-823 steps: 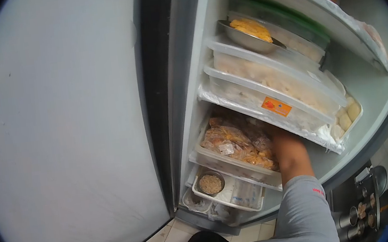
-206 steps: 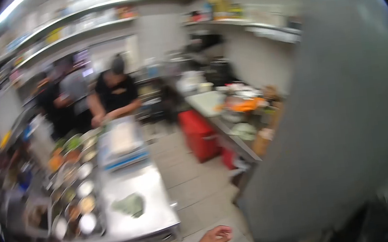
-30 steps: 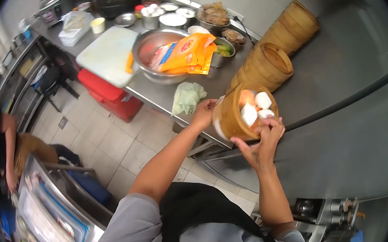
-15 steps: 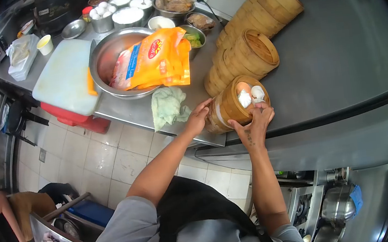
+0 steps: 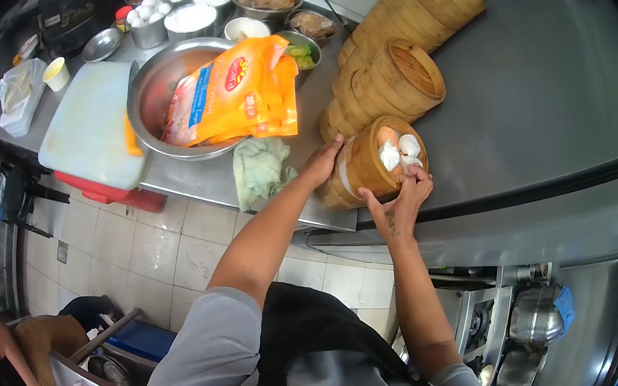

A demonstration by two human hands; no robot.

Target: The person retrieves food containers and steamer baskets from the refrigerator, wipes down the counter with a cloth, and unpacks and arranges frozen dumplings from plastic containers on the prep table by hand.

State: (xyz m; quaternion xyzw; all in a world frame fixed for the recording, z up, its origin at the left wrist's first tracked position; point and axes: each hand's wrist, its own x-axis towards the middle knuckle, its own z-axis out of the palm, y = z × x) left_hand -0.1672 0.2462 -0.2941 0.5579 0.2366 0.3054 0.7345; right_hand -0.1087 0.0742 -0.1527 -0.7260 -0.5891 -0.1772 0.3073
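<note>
"Bamboo steamer: where?"

"Between both hands, white buns inside."

"Fingers?"

"Right hand: thumb apart from fingers, touching the steamer's wall and rim beside the buns. Left hand: fingers against its side, spacing I can't tell; green cloth near them."

On the orange bag in the metal bowl, you have a red logo and white lettering on blue, too blurred to read with certainty.
</note>
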